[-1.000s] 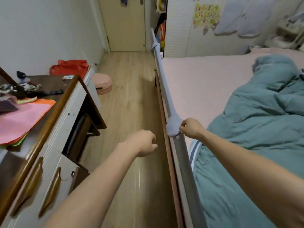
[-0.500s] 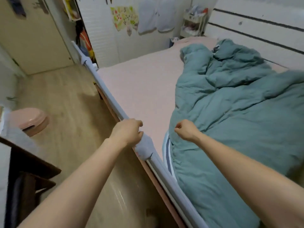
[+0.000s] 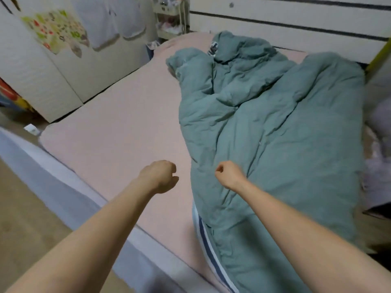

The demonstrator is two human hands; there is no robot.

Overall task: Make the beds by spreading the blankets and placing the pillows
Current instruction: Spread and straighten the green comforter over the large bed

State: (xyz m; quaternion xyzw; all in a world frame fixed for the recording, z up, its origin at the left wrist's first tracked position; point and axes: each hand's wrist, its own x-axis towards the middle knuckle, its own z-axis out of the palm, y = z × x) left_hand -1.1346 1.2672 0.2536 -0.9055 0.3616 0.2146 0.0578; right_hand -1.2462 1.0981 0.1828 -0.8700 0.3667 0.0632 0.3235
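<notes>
Over the bed's pink sheet (image 3: 118, 132), left hand (image 3: 159, 176) and right hand (image 3: 229, 174) hover clenched (grasping nothing); a rumpled green blanket (image 3: 275, 134) covers the right side.

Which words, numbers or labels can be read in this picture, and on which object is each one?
No text can be read.
Colourful poster on the white wardrobe: pictures and perhaps letters, too blurred to read.
Dark patch in the folds of the green blanket: perhaps a print or a label, too small and blurred to read.
Striped cloth under the blanket's near edge: plain stripes, no lettering.
</notes>
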